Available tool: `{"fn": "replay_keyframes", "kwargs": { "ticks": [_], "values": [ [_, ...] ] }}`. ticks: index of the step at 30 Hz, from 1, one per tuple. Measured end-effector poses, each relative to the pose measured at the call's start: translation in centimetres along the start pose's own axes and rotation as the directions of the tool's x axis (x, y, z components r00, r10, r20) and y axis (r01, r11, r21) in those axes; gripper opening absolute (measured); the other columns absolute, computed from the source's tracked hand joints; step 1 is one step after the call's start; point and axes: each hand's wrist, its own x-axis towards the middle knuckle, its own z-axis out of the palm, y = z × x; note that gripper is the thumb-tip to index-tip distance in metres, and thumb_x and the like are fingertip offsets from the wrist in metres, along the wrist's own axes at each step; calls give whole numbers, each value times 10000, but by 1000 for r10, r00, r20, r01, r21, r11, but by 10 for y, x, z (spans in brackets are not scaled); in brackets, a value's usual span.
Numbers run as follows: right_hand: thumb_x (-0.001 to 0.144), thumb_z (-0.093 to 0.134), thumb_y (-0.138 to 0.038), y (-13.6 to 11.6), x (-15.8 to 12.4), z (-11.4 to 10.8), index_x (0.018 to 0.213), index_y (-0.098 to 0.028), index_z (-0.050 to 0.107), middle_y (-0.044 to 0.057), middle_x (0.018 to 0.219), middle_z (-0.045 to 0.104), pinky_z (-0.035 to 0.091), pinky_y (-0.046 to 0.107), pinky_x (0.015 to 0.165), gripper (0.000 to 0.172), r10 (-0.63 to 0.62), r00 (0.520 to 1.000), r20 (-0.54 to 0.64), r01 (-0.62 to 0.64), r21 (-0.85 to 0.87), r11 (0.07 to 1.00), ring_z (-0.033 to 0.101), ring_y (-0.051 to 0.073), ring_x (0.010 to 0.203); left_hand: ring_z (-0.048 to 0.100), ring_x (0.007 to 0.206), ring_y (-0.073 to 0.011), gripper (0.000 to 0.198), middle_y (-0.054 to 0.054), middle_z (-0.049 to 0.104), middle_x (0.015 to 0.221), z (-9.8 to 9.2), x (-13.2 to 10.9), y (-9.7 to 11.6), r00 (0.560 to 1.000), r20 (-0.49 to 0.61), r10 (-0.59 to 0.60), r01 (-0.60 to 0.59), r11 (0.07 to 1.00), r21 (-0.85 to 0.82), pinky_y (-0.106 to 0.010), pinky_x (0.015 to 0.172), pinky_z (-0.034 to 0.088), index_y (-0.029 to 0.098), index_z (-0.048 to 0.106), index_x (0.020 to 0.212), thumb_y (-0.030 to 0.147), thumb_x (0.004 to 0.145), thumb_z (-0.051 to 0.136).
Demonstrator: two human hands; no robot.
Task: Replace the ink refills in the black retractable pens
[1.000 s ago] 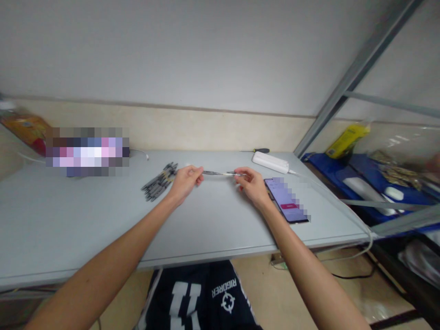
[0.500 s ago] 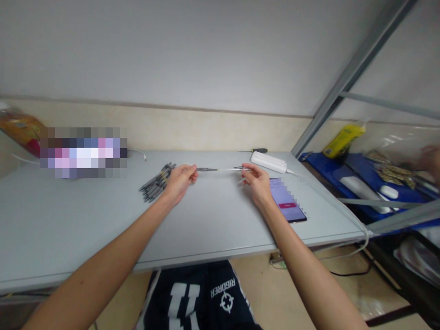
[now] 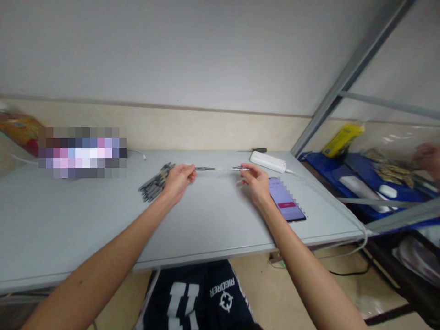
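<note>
Over the middle of the desk, my left hand (image 3: 180, 179) pinches the grey front section of a pen (image 3: 205, 168) between thumb and fingers. A thin pale refill seems to run from that section toward the right. At its other end my right hand (image 3: 255, 179) grips a pen barrel (image 3: 237, 168) with a dark clip, mostly covered by the fingers. The two pen parts lie in one level line; whether they touch is too fine to tell. Beside my left wrist lies a pile of several grey pens (image 3: 153, 187), partly hidden by that hand.
A phone (image 3: 287, 204) with a lit screen lies beside my right forearm. Behind it are a white power strip (image 3: 268, 162) with a cable and a small screwdriver (image 3: 259, 150). A metal frame (image 3: 319, 121) stands on the right, with another person's hand (image 3: 428, 158) beyond it.
Both my hands keep their hold on the pen parts and have barely shifted. At the far right, the other person's hand shows more within view.
</note>
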Motion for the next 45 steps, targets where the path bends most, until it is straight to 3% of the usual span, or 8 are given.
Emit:
{"fn": "replay_keyframes", "kwargs": {
  "ticks": [21, 28, 35, 40, 45],
  "values": [
    [604, 683, -324, 1, 1, -1, 861, -180, 645, 1, 654, 566, 455, 261, 513, 296, 10, 1000, 8, -10, 39, 999, 529, 140, 615, 461, 476, -53, 216, 4, 533, 540, 1, -1, 1, 998, 33, -54, 55, 998, -36, -191, 482, 354, 117, 537, 597, 245, 670, 694],
    [622, 701, -338, 6, 0, 1, 877, -172, 670, 31, 754, 645, 478, 272, 532, 306, -61, 993, 101, 65, -36, 997, 519, 114, 558, 471, 488, -60, 204, -4, 544, 544, 3, -5, 0, 992, 105, -74, 79, 996, -45, -192, 489, 352, 114, 546, 602, 236, 655, 700],
    [627, 715, -357, 10, -2, 2, 859, -182, 710, 72, 896, 694, 497, 290, 589, 291, -106, 978, 178, 131, -137, 982, 611, 179, 725, 463, 491, -57, 215, -2, 541, 545, 5, -7, -4, 984, 142, -108, 115, 992, -44, -201, 505, 356, 113, 552, 600, 239, 636, 722],
    [670, 688, -390, 9, -3, 2, 847, -169, 715, 65, 793, 693, 472, 285, 602, 284, -96, 977, 189, 139, -229, 964, 589, 161, 637, 478, 499, -65, 188, -8, 554, 543, 3, -6, -4, 984, 150, -92, 99, 994, -37, -207, 524, 370, 118, 560, 612, 221, 645, 714],
    [754, 593, -433, 2, -7, 3, 694, -150, 665, 16, 570, 587, 395, 253, 537, 298, -107, 960, 257, 190, -324, 927, 496, 132, 536, 507, 512, -80, 193, -17, 590, 545, 1, -6, -2, 983, 176, -53, 56, 998, -13, -213, 542, 383, 134, 556, 628, 228, 626, 725]
  ]
}}
